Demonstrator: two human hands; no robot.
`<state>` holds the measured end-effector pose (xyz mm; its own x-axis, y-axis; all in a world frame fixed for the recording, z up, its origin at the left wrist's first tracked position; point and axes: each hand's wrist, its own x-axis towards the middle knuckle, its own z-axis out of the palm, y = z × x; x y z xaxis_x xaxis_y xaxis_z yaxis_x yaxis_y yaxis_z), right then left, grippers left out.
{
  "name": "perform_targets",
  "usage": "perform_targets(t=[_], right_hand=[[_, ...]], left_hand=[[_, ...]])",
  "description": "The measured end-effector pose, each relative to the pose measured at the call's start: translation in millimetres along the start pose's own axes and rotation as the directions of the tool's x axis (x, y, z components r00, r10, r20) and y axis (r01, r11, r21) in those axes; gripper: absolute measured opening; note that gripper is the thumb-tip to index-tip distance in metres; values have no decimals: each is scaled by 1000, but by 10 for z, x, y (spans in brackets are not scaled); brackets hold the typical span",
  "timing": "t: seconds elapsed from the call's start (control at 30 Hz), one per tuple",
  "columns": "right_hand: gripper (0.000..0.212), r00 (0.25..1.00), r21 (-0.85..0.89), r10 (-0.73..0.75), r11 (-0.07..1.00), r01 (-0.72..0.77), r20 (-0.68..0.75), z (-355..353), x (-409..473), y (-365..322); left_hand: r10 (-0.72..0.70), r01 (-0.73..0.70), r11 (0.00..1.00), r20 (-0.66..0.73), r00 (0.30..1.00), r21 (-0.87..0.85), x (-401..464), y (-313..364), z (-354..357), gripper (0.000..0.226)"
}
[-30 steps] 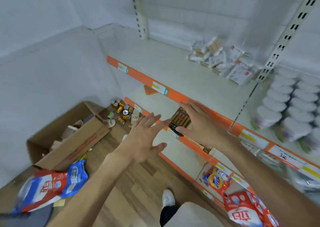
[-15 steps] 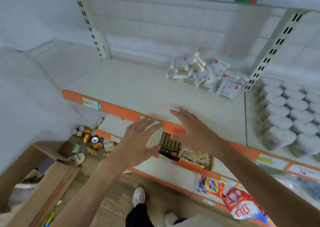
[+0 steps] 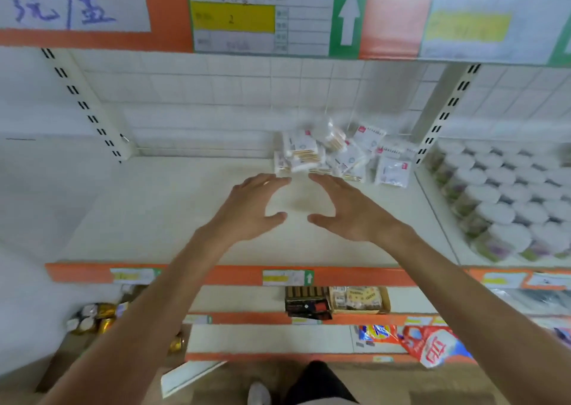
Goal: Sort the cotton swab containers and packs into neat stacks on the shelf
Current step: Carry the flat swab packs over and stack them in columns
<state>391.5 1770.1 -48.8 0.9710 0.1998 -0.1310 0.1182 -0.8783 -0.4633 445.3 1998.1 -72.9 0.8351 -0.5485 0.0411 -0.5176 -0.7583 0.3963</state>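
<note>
1. Cotton swab packs point(image 3: 327, 157) sit in a loose jumbled heap at the back of the shelf point(image 3: 173, 207), right of centre, just beside the slotted upright point(image 3: 438, 120). Some lie flat, some lean on each other. No stacks yet.
2. Handling guess: light, thin plastic bags, soft and a bit slippery, contents stiff-ish sticks. Likely to slide off each other when piled. Best taken flat by the long edges, thumb under and fingers over, a few at a time; squeezing the middle would crumple them.
3. Left hand point(image 3: 250, 210): fingers spread and straight, palm down, holding nothing, fingertips just short of the heap.
4. Right hand point(image 3: 349, 210): same, spread wide, empty, fingertips near the front packs; contact too blurred to call.
5. Hands are near each other, thumbs almost meeting, framing the heap's front edge.
6. Round tubs point(image 3: 500, 207) fill the next bay right, already ordered.
</note>
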Motion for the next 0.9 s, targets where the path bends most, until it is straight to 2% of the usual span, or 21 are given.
perform_targets(t=[0.13,0.27,0.37,0.47,0.53,0.67,0.77,0.9], right_hand=[[81,995,1,90,996,-90,-43,-229,97,39],[81,981,-7,183,983,-184,-59,-343,88,114],[82,973,-25,219,975,-222,-67,-340,22,166],[82,972,-83,220,971,-226,-82,-296,-32,239],[80,968,-94,230,966,-239,-98,-280,14,278],[79,955,-77,215,969,-235,-203,-229,325,267],[81,942,-91,211,966,-241,-260,-93,536,233],[82,903,-99,186,965,-242,-387,50,726,253]], left_hand=[[30,-32,999,-66,997,-27,805,-38,-236,69],[-33,29,997,-56,998,-75,1388,26,-179,71],[-17,11,995,-58,998,-97,1549,-23,6,56],[20,-36,995,-182,983,-89,1549,-122,142,48],[14,-37,994,-216,976,-99,1522,-136,113,47],[-94,67,983,-155,983,-170,1372,-233,62,58],[-175,147,967,-124,977,-209,951,-345,206,67],[-213,157,952,-201,956,-263,405,-472,313,69]])
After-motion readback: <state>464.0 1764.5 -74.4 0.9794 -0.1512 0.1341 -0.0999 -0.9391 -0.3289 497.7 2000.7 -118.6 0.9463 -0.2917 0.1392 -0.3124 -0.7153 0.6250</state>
